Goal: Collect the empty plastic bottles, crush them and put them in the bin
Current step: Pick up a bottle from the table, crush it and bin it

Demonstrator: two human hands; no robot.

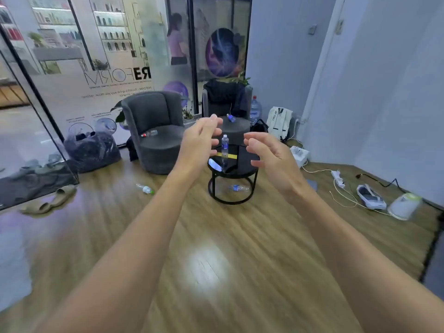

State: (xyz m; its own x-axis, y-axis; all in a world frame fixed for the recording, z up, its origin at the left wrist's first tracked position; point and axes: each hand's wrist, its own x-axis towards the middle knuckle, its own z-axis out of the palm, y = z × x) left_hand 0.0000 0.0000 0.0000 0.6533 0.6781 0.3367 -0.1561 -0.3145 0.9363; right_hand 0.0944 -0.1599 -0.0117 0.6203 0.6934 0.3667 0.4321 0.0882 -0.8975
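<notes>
Standing on a wooden floor (240, 236); facing a left grey armchair (153, 116) and a right grey armchair (240, 128) set against a glass wall (101, 68); beside the left one, a dark sack (92, 150) on the floor; nearer, a round black table (240, 162); by the right wall, a white backpack (280, 121); reaching forward with bare arms, left hand (200, 143) and right hand (266, 152) raised apart in the air, fingers loosely curled, grasping nothing; between them in view, an upright bottle (225, 145) on the table; a red-capped bottle (150, 133) lying on the left armchair's seat; a blue-labelled bottle (231, 117) on the right armchair's seat; a green-capped bottle (145, 188) on the floor left of the table; a fifth bottle (239, 188) lying on the floor under the table.
</notes>
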